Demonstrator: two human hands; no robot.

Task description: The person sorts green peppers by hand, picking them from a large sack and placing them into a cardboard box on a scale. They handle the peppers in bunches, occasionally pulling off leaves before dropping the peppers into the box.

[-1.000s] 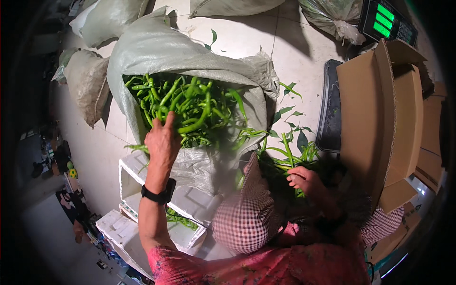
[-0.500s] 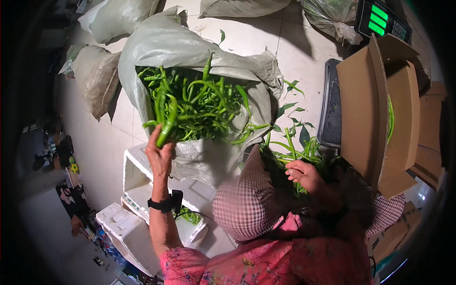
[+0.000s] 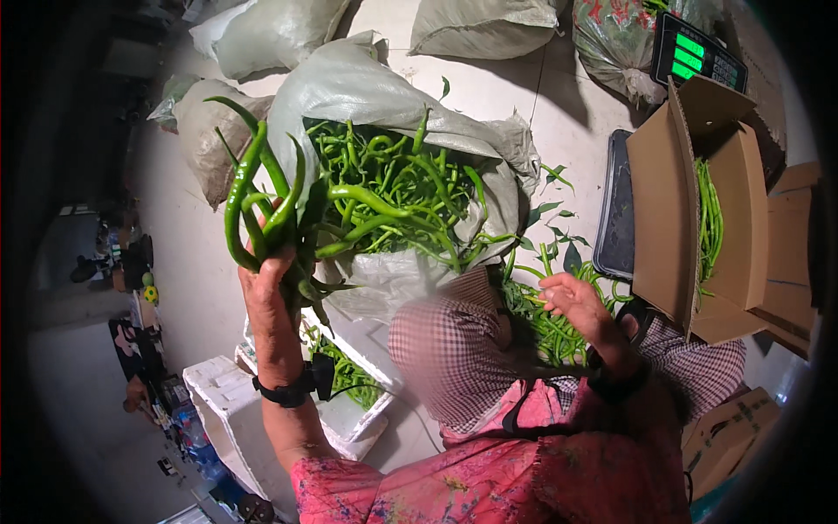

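Note:
My left hand [image 3: 269, 301] is closed round a bunch of long green chili peppers [image 3: 281, 218], raised at the left side of an open woven sack [image 3: 349, 83]. Some peppers point up out of the fist, others hang below it. Loose chili peppers [image 3: 393, 175] fill the sack's mouth. Over a pile of green peppers [image 3: 559, 339] at my lap, my right hand [image 3: 576, 306] has its fingers curled together. Something pale green shows at those fingertips, too small to make out.
At right stands an open cardboard box [image 3: 659, 218] with several chili peppers [image 3: 710, 218] inside, beside a dark tray-like platform [image 3: 614, 210]. A lit green display [image 3: 698, 57] is behind it. White foam boxes [image 3: 214, 384] sit lower left. Full sacks [image 3: 484, 26] line the back; leaves [image 3: 546, 210] litter the floor.
My left hand has lifted out from the sack's mouth, now with a larger bunch of peppers. My right hand stays over the pile, slightly shifted. The view has moved, showing more of the cardboard box's inside.

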